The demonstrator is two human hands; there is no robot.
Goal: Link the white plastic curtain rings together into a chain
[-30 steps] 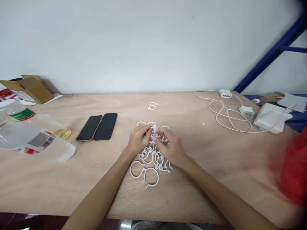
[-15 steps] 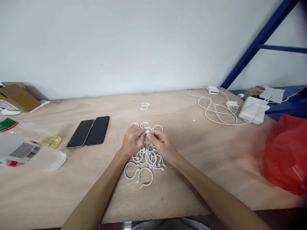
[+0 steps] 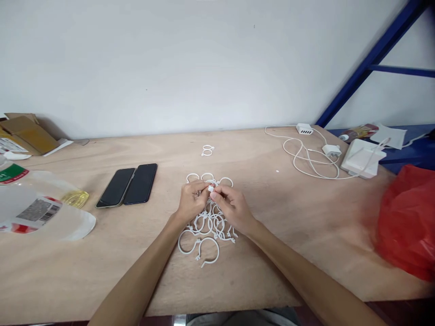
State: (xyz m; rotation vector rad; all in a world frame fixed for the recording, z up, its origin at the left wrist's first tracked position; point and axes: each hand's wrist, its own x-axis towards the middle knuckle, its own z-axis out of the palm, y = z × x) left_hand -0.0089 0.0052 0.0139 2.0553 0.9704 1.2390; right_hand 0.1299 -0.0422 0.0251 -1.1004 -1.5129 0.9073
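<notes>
A heap of several white plastic rings [image 3: 208, 226] lies on the wooden table [image 3: 238, 280] in front of me. My left hand [image 3: 190, 202] and my right hand [image 3: 231, 204] meet above the heap. Both pinch one small white ring piece [image 3: 211, 189] between their fingertips. Two linked white rings [image 3: 207, 150] lie apart, farther back on the table.
Two black phones [image 3: 128, 184] lie side by side to the left. Clear plastic bottles [image 3: 37, 208] and a cardboard box [image 3: 23, 133] sit at far left. White cables and chargers [image 3: 316, 156] and a white box [image 3: 362, 158] are back right. A red plastic bag [image 3: 408, 217] sits at right.
My hands came closer together over the heap, fingertips now pinching the same ring piece. The view shifted, bringing the red bag further into sight.
</notes>
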